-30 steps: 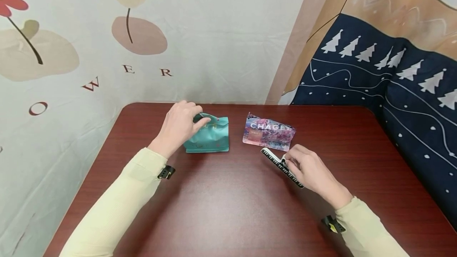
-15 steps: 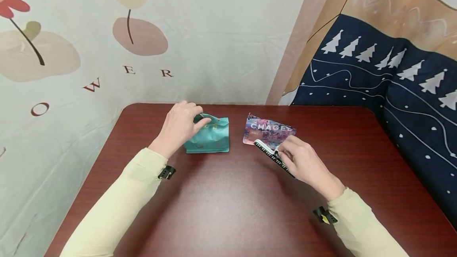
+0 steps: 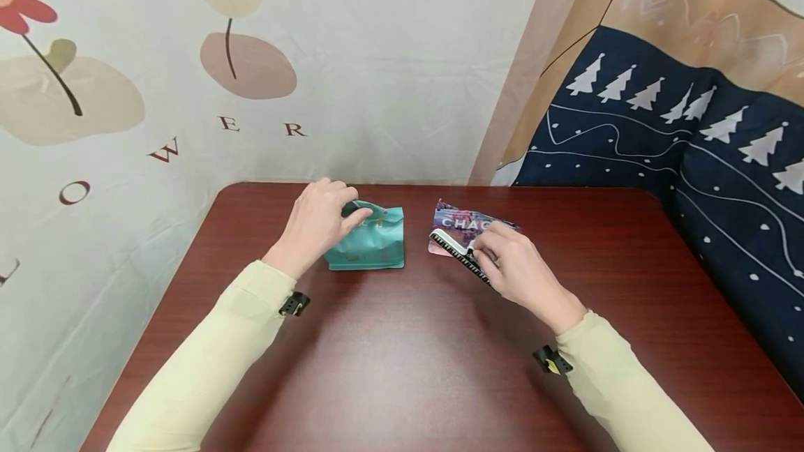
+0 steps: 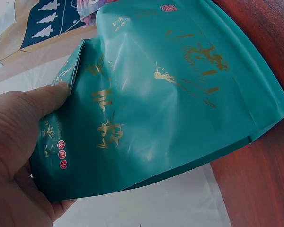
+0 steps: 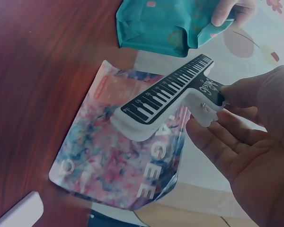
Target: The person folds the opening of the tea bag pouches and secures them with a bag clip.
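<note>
Obs. via head + wrist cams. L hand (image 3: 316, 223) has a narrow pinch on the folded-over top of a teal, gold-lettered, shiny flexible pouch (image 3: 377, 244), thumb on one side, fingers round the other. Pouch is twd far side of the reddish-brown wood-grain table (image 3: 402, 361). I'd guess the pinch keeps the fold down; w/o it the top would prob. spring up.

R hand (image 3: 523, 272) holds a long white plastic clip w/ black piano-key face (image 3: 456, 251) by its short tab, thumb on printed side, fingers opp. Gripped there, I reckon, bc squeezing the tab works the jaws & leaves the bar free. Can't tell if clip jaws are parted. Bar slants, one end twd teal pouch, apart from it.

Pink-blue marbled pouch w/ white "CHAGEE" lettering (image 3: 453, 218) sits to R of teal one, part hidden by clip & R hand; contact w/ clip unclear.
</note>
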Demonstrator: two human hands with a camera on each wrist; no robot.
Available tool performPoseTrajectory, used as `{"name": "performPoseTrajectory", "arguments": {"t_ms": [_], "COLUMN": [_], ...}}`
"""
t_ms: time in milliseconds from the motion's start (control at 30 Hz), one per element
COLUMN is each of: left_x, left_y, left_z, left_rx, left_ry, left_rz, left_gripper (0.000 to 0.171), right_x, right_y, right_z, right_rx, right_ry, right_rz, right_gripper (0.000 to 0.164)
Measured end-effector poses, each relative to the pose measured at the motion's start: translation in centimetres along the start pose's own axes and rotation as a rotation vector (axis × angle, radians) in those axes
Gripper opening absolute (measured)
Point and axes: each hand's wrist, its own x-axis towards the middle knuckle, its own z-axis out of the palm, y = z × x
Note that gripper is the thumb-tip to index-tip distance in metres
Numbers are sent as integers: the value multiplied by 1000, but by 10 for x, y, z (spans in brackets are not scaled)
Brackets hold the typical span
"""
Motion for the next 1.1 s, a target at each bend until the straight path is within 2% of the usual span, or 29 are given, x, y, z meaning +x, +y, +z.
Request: {"name": "performPoseTrajectory", "arguments": {"t_ms": [167,400,767,1100], "left_x": [0,1,0,-1], "left_y": [0,1,1,0], "left_z": [-1,-2,0,0], "left_rx": [10,40,52,65], "left_ry": [-3,-4,23,26], "left_rz": [2,-1,26,43], "left_gripper": [27,27,25,25], "right_x": [10,22,40,53], "right_y": [-4,-6,-12,-17], "right_z": [3,9,20,24], "right_rx": [12,5,26,-6], "right_ry": [-8,26,56,16], "right_rz": [7,-55,-87,-91], "right_gripper": [10,13,15,12]}}
